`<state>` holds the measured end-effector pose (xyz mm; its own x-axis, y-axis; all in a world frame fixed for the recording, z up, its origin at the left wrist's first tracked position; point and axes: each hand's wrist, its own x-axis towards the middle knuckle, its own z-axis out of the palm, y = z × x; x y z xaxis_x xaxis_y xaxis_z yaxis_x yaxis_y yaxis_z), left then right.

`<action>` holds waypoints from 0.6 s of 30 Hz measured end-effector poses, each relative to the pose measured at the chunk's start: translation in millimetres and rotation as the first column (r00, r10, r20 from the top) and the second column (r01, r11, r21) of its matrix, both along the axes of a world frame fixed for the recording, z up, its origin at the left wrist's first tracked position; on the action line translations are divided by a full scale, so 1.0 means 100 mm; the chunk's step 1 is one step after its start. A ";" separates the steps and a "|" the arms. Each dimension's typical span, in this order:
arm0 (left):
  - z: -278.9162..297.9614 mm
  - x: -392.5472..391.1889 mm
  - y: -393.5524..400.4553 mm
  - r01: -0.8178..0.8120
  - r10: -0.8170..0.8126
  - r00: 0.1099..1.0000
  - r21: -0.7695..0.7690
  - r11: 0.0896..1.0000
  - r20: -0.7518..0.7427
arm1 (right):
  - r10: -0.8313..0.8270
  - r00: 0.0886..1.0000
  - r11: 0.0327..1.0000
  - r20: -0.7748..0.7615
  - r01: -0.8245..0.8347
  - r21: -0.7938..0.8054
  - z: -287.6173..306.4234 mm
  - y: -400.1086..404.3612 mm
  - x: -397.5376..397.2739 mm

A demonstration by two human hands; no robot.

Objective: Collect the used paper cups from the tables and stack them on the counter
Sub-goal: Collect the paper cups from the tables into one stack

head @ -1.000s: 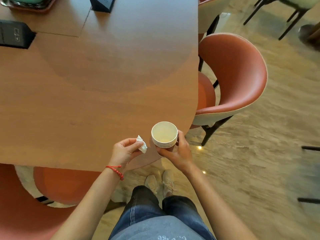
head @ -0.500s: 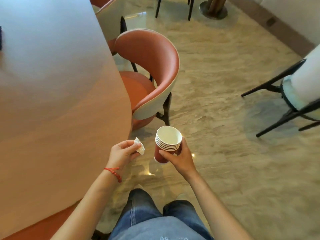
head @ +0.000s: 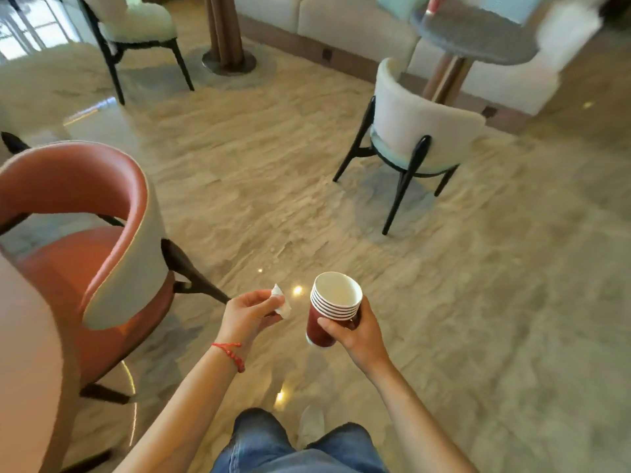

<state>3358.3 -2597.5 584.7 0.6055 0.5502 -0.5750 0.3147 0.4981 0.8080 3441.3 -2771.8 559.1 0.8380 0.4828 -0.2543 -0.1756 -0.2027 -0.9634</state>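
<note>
Beside the orange chair (head: 78,240), nested cups (head: 333,308) were gripped by the right hand (head: 358,331), a tissue (head: 281,302) pinched by the left hand (head: 251,314); the stack should be kept upright

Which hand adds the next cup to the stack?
Left, probably. The right hand already grips the nested red cup stack upright, mouth open. The left hand only pinches a small crumpled tissue, so it would be easier to free.
</note>
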 end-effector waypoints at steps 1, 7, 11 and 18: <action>0.02 0.13 -0.09 0.034 -0.034 0.999 0.002 0.999 -0.001 | -0.034 0.999 0.999 0.002 0.034 0.001 0.00 -0.12 0.08; 0.11 0.78 -0.45 0.207 -0.207 0.978 0.008 0.978 -0.004 | -0.204 0.979 0.979 -0.017 0.204 0.009 0.01 -0.61 0.43; 0.15 1.17 -0.50 0.269 -0.269 0.963 0.005 0.963 0.007 | -0.256 0.966 0.967 -0.036 0.256 0.009 -0.04 -0.65 0.65; 0.15 1.94 -0.17 0.298 -0.298 0.954 -0.002 0.954 -0.004 | -0.290 0.956 0.957 -0.051 0.291 0.009 -0.03 -0.31 1.37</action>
